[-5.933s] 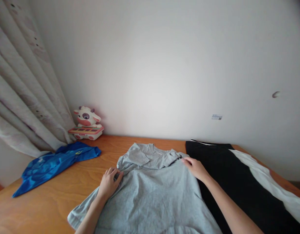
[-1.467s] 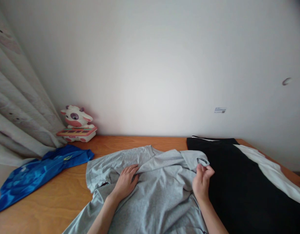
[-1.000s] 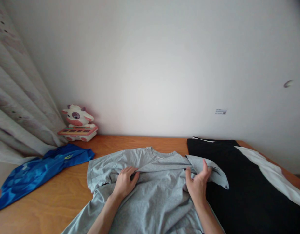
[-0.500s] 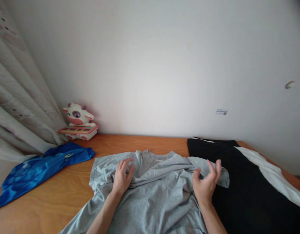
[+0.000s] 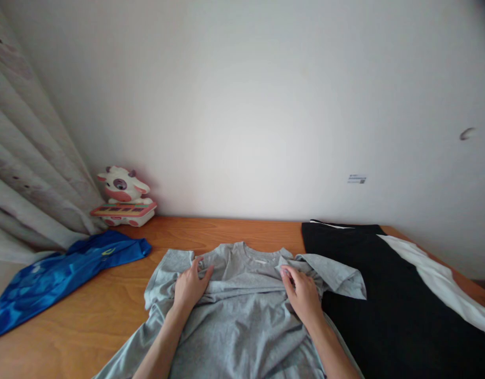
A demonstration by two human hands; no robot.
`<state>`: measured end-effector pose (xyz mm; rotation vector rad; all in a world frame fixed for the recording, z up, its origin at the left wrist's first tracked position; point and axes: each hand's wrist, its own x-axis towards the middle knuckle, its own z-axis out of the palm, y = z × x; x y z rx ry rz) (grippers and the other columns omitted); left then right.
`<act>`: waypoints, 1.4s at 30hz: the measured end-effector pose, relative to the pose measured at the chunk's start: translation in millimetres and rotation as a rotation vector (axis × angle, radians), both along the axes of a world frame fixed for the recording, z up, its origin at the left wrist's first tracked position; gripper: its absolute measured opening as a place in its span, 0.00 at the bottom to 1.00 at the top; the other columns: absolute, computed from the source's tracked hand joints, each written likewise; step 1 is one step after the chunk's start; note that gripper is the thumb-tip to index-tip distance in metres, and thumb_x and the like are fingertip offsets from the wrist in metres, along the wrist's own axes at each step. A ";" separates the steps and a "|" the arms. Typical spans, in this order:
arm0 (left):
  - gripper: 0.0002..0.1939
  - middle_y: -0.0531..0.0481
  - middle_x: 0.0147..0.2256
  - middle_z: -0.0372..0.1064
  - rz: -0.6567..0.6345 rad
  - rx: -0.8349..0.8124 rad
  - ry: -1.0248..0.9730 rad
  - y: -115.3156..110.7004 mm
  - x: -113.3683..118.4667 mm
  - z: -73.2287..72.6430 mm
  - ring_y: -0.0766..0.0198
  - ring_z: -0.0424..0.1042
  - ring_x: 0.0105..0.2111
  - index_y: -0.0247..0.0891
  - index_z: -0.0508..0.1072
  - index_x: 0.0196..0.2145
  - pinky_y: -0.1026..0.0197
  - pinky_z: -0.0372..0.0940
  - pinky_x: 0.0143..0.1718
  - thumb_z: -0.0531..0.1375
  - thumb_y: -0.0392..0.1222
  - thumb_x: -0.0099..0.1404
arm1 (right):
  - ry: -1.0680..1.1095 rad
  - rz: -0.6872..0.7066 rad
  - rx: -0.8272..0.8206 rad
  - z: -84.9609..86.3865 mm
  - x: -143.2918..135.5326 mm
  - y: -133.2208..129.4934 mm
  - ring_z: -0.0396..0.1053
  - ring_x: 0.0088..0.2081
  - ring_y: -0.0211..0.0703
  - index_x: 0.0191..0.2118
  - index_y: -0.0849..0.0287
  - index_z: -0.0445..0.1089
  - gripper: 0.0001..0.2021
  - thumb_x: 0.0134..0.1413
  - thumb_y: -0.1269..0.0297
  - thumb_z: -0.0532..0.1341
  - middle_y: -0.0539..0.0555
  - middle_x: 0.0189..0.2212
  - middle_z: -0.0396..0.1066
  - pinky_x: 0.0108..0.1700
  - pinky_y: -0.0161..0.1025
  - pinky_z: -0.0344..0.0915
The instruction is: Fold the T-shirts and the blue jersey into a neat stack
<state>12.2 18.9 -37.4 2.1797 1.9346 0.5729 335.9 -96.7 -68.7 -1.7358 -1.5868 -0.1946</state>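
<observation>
A grey short-sleeved T-shirt [image 5: 242, 326] lies in front of me with its collar toward the wall and wrinkles across the chest. My left hand [image 5: 189, 287] rests on its left shoulder area, thumb and forefinger apart. Near the right side of the collar, my right hand [image 5: 303, 295] has its thumb and fingers closed on the fabric, raising a small fold. The right sleeve stretches out past this hand, over a black garment [image 5: 388, 310].
A blue garment [image 5: 77, 268] lies on the left of the wooden table [image 5: 69, 326], beside a curtain [image 5: 33, 158]. A cow-shaped toy keyboard [image 5: 124, 202] stands against the wall [image 5: 242, 105]. White cloth [image 5: 435, 279] lies along the black garment's right side.
My right hand has moved left from the sleeve toward the collar and closed on the fabric. My left hand has shifted slightly left, and the cloth around the shoulders has been rearranged.
</observation>
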 end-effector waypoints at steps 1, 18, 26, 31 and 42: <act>0.28 0.37 0.42 0.79 0.005 -0.028 0.011 -0.8 0.3 2.3 0.44 0.79 0.43 0.38 0.68 0.58 0.50 0.67 0.43 0.52 0.60 0.70 | 0.015 -0.039 -0.012 0.9 -0.6 -0.1 0.78 0.33 0.50 0.50 0.57 0.74 0.24 0.70 0.48 0.48 0.57 0.30 0.79 0.38 0.43 0.67; 0.12 0.46 0.38 0.70 -0.086 0.458 -0.346 -4.0 -2.0 -1.0 0.56 0.74 0.39 0.44 0.66 0.36 0.56 0.69 0.42 0.52 0.53 0.71 | -0.013 -0.139 0.183 6.8 -4.2 -5.4 0.70 0.35 0.49 0.34 0.54 0.68 0.18 0.66 0.45 0.55 0.55 0.29 0.69 0.39 0.43 0.66; 0.19 0.40 0.51 0.70 -0.178 0.744 -0.194 -14.5 -18.4 10.5 0.47 0.66 0.53 0.41 0.76 0.26 0.41 0.57 0.57 0.53 0.46 0.72 | -0.175 -0.111 0.424 25.6 -8.1 -17.8 0.66 0.52 0.57 0.32 0.55 0.70 0.12 0.62 0.54 0.60 0.63 0.52 0.67 0.54 0.54 0.62; 0.21 0.45 0.33 0.76 -0.413 0.315 -0.065 -16.1 -6.8 14.6 0.55 0.74 0.38 0.41 0.76 0.28 0.55 0.65 0.43 0.50 0.45 0.73 | -0.080 0.073 0.133 16.1 -7.8 -12.7 0.71 0.34 0.45 0.29 0.55 0.68 0.14 0.67 0.59 0.54 0.54 0.29 0.72 0.40 0.41 0.64; 0.16 0.43 0.38 0.74 -0.413 0.124 0.045 -16.2 2.1 12.8 0.49 0.73 0.42 0.41 0.80 0.42 0.52 0.67 0.44 0.57 0.51 0.69 | -0.117 0.193 -0.132 20.6 -10.4 -14.7 0.71 0.41 0.50 0.42 0.54 0.77 0.16 0.58 0.48 0.64 0.54 0.35 0.73 0.45 0.46 0.65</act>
